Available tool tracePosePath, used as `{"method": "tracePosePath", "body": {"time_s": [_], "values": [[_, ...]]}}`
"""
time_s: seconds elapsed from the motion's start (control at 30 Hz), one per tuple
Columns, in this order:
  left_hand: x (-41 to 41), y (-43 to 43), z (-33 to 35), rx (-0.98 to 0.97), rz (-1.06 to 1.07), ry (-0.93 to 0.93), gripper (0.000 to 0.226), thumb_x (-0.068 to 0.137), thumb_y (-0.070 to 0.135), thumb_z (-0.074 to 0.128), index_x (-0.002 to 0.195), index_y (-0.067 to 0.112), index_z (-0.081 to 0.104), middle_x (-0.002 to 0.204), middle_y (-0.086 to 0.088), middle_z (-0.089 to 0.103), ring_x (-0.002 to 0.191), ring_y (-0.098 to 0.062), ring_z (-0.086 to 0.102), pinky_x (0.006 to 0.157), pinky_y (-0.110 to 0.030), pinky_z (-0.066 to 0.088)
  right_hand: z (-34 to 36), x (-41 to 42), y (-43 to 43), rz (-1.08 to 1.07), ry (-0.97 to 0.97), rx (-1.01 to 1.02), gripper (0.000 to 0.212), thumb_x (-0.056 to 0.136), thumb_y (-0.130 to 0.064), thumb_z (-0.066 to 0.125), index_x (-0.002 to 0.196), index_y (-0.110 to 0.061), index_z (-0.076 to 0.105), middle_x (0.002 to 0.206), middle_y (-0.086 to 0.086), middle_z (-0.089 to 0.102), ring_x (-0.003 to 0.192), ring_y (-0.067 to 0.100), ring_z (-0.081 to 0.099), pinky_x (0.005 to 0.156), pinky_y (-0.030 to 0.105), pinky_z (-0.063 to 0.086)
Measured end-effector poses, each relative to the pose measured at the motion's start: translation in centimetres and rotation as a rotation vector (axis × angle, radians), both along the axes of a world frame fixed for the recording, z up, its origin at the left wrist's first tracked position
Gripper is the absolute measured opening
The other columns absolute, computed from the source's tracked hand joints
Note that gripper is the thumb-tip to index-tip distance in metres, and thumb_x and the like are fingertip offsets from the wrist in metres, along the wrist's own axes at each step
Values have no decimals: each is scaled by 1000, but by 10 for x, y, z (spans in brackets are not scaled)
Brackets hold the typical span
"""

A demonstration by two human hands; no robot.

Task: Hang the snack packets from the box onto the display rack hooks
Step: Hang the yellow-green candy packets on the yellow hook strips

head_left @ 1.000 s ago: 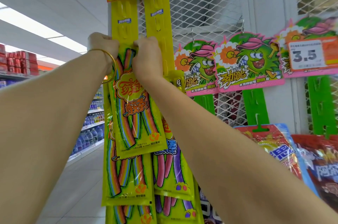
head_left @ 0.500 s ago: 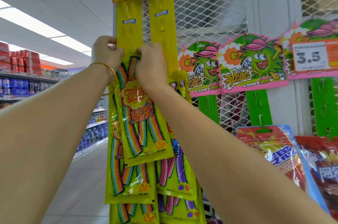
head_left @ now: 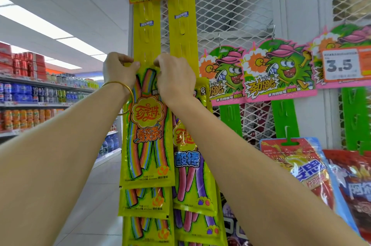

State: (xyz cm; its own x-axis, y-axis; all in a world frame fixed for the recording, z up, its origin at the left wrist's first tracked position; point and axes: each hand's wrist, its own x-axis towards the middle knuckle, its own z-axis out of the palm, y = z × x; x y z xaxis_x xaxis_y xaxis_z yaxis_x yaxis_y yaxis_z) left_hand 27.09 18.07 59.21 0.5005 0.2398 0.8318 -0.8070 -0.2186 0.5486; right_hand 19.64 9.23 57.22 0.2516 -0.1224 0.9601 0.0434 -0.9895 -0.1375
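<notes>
Both hands up at the yellow plastic hanging strip: left hand and right hand each pinch a top corner of the yellow rainbow-candy packet, spreading its header flat, probably to seat its hole on a tab; the hook itself is hidden.

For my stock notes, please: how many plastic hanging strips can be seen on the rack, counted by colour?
Yellow strips: 2
Green strips: 3
Total: 5
</notes>
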Motion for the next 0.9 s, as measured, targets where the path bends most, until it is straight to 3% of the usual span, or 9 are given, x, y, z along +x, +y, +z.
{"method": "tracePosePath", "body": {"time_s": [0.1, 0.23, 0.33, 0.5, 0.6, 0.67, 0.73, 0.83, 0.9], "values": [[-5, 3, -7, 23, 19, 39, 35, 82, 16, 66, 114, 5, 57, 103, -6, 54, 89, -16, 49, 81, -28, 43, -5, -1, 1, 37, -32, -18, 26, 89, 0, 51, 110, -13, 59, 111, 6, 55, 105, 24, 47, 63, 29, 33], [-20, 7, -33, 59, 142, 54, 57, 75, 26, 71, 125, 14, 47, 129, -12, 44, 119, -30, 41, 97, -36, 35, -26, -15, 2, 201, -195, 16, 25, 82, 3, 59, 104, -5, 65, 110, 11, 52, 97, 27, 50, 63, 36, 44], [-46, 6, -75, 125, 120, -56, 46, 76, 30, 70, 117, 19, 52, 123, -7, 48, 116, -29, 45, 98, -40, 38, -58, -39, 0, 310, -184, 56, 24, 81, -1, 62, 103, -9, 66, 107, 8, 53, 83, 24, 56, 61, 41, 49], [-110, 3, -202, 269, -141, -146, 27, 76, 18, 72, 93, 30, 55, 92, 15, 51, 81, -8, 50, 74, -8, 36, -162, -100, -8, 426, -1, 181, 22, 84, -6, 59, 102, -17, 66, 104, -2, 57, 83, 11, 57, 73, 35, 50], [-139, 1, -303, 417, -284, -34, 30, 75, 17, 70, 86, 38, 51, 84, 21, 49, 76, -2, 49, 71, -6, 35, -254, -132, -13, 462, 151, 263, 21, 84, -7, 60, 100, -18, 67, 97, -6, 61, 81, 0, 51, 74, 20, 46], [-157, 4, -375, 572, -363, 84, 19, 71, 20, 64, 88, 28, 57, 79, 18, 47, 71, -4, 44, 69, -10, 35, -327, -150, -15, 447, 276, 350, 21, 81, -5, 62, 99, -16, 68, 96, -6, 63, 82, -2, 51, 75, 17, 45], [-168, 9, -450, 772, -396, 255, 20, 70, 25, 63, 89, 18, 61, 78, 12, 46, 74, -7, 44, 66, -16, 33, -407, -160, -17, 390, 511, 465, 22, 82, -6, 62, 101, -15, 68, 96, -3, 64, 84, 6, 56, 76, 24, 47], [-177, 25, -546, 1017, -405, 606, 30, 73, 35, 63, 96, 16, 63, 90, 2, 52, 90, -20, 51, 81, -31, 41, -521, -166, -21, 280, 936, 639, 24, 86, -9, 59, 108, -15, 67, 103, 5, 66, 93, 19, 60, 80, 34, 48], [-177, 37, -596, 1137, -417, 734, 47, 66, 50, 51, 97, 17, 65, 96, -2, 59, 97, -25, 55, 86, -39, 44, -582, -167, -24, 239, 1149, 755, 25, 87, -12, 57, 111, -16, 64, 107, 7, 65, 100, 24, 59, 83, 34, 46]]}}
